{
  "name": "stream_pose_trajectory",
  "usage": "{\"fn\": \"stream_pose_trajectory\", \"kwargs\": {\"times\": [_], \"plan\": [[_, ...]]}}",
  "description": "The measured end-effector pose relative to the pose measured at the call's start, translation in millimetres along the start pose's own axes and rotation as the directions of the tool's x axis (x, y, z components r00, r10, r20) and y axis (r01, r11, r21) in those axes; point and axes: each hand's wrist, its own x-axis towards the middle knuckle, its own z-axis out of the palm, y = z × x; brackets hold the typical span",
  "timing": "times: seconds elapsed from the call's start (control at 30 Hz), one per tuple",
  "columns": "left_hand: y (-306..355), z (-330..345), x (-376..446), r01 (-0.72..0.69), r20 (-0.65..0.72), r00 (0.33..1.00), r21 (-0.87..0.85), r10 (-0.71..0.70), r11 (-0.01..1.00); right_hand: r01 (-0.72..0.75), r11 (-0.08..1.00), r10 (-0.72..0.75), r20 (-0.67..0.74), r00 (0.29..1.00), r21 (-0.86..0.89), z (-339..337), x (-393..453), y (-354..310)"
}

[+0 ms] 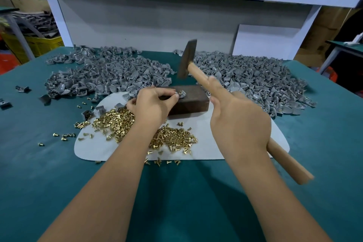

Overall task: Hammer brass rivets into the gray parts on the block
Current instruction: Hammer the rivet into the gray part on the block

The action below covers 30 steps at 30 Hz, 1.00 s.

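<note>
We pinch a small gray plastic part (pixel 181 94) with left hand (pixel 152 107) fingers on the dark rectangular block (pixel 193 100), mid-tabletop. Our right hand (pixel 238 124) grips the wooden-handled hammer (pixel 187 59), raised above. Loose brass rivets (pixel 117 122) lie just beside the block, toward the tabletop's near edge.

- teal-covered table (pixel 196 202) is carrying everything
- white sheet (pixel 212 143) is lying flat on it, near the middle
- dark block (pixel 188 102) is sitting on the sheet's far part
- brass rivets (pixel 172 137) are piling on the sheet, a few spilling onto the teal at left and front
- gray parts are heaping in two piles at the back: left pile (pixel 106 72), right pile (pixel 255 80)
- some stray gray parts (pixel 22 89) are lying at the far left edge
</note>
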Motion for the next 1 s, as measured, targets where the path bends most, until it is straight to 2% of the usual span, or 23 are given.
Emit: {"fn": "stream_pose_trajectory", "kwargs": {"times": [0.07,0.1,0.13,0.23,0.3,0.37,0.43,0.5,0.53,0.63,0.67,0.73,0.83,0.93,1.0], "plan": [[-1.1,0.3,-0.9,-0.038,-0.008,0.999,0.017,0.038,0.999,0.024,0.998,-0.015,-0.134,0.991,0.06,1.5,-0.6,2.0],[-1.5,0.1,-1.3,-0.044,-0.009,0.999,0.016,0.045,0.999,0.035,0.998,-0.025,-0.157,0.987,0.058,2.2,-1.2,3.0],[-2.4,0.1,-0.9,-0.041,-0.01,0.999,0.014,0.041,0.999,0.042,0.998,-0.038,-0.12,0.992,0.039,2.4,-1.5,3.7],[-3.6,0.2,0.9,0.003,0.001,1.0,-0.04,-0.003,0.999,0.07,0.993,-0.054,0.153,0.987,-0.1,5.2,-3.7,1.1],[-3.1,1.2,1.1,0.021,0.012,1.0,-0.049,-0.021,0.999,0.07,0.992,-0.05,0.176,0.983,-0.109,7.7,-2.3,1.0],[-1.5,0.7,0.8,0.031,0.002,1.0,-0.042,-0.031,0.999,0.043,0.996,-0.035,0.114,0.993,-0.073,6.5,0.2,-1.2],[-0.7,0.5,0.9,0.021,-0.009,1.0,-0.009,-0.021,1.0,0.02,1.0,-0.02,-0.007,1.0,-0.023,4.7,1.7,-2.2],[-1.6,1.2,0.7,0.001,-0.01,1.0,0.018,-0.001,1.0,0.04,0.999,-0.041,-0.088,0.995,-0.012,2.8,0.5,-0.3],[-2.0,1.1,0.4,-0.002,-0.01,1.0,0.022,0.002,1.0,0.052,0.998,-0.054,-0.067,0.996,-0.036,1.7,0.3,0.8],[-1.3,0.1,0.3,0.012,0.003,1.0,-0.019,-0.012,1.0,0.054,0.993,-0.038,0.153,0.988,-0.1,4.7,-3.2,2.4],[-0.9,0.3,0.0,0.013,0.009,1.0,-0.026,-0.013,1.0,0.045,0.995,-0.03,0.159,0.987,-0.093,6.6,-2.6,4.1],[-0.3,-0.1,-0.5,0.015,0.003,1.0,-0.006,-0.015,1.0,0.022,0.998,-0.016,0.102,0.995,-0.056,6.0,-2.6,5.2],[-0.3,0.0,0.7,-0.004,-0.013,1.0,0.038,0.004,0.999,0.043,0.999,-0.044,-0.063,0.997,-0.011,4.8,-4.0,5.1],[-0.9,-0.8,0.3,0.009,-0.001,1.0,0.008,-0.009,1.0,0.049,0.99,-0.032,0.132,0.991,-0.13,7.2,-4.4,5.7],[0.0,-0.5,0.1,0.017,0.004,1.0,-0.004,-0.017,1.0,0.013,0.992,0.005,0.147,0.989,-0.125,6.5,-3.7,5.3]]}}
